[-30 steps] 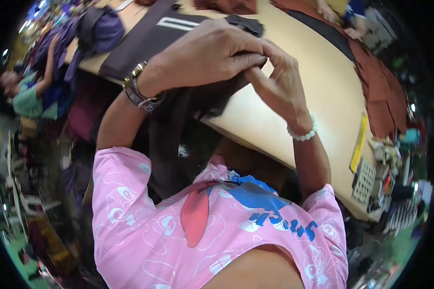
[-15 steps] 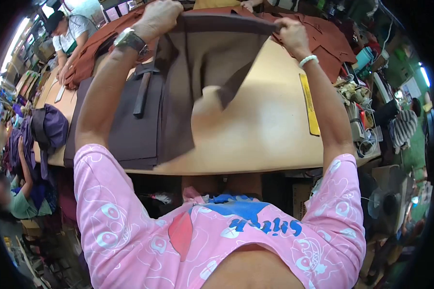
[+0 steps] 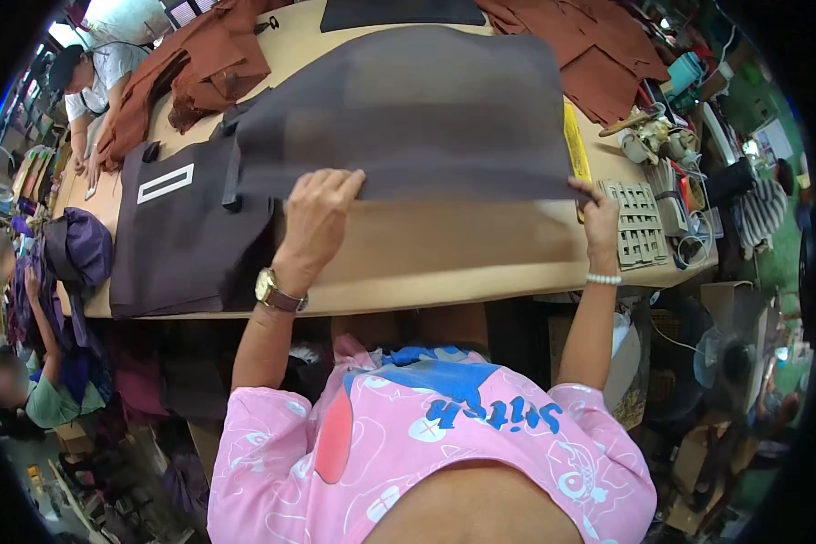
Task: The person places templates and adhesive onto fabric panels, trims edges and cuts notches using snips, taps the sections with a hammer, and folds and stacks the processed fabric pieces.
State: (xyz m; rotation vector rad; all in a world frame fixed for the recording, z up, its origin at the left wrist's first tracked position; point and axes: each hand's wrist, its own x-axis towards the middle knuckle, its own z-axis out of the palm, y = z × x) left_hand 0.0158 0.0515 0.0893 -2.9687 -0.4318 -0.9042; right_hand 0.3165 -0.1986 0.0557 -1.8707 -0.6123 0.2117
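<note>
A large dark brown sheet (image 3: pixel 444 100), fabric or leather, spreads across the table, its near edge running between my hands. My left hand (image 3: pixel 322 213) pinches that edge near its left part. My right hand (image 3: pixel 598 213) grips the near right corner, beside a yellow ruler (image 3: pixel 575 150). Left of the sheet lies a stack of dark sheets (image 3: pixel 181 249). On the stack rest a white rectangular frame (image 3: pixel 166 183) and a black bar-like tool (image 3: pixel 233 177), partly covered by the sheet.
Reddish-brown pieces (image 3: pixel 218 68) lie at the far left, more pieces (image 3: pixel 598 54) at the far right. A beige slotted grid (image 3: pixel 635 222) and clutter line the right edge. A person (image 3: pixel 100 82) works at the far left. A purple bag (image 3: pixel 86 245) hangs by the left edge.
Both hands have come down and nearer to me, drawing the raised sheet out across the table. The white frame and the slotted grid now show.
</note>
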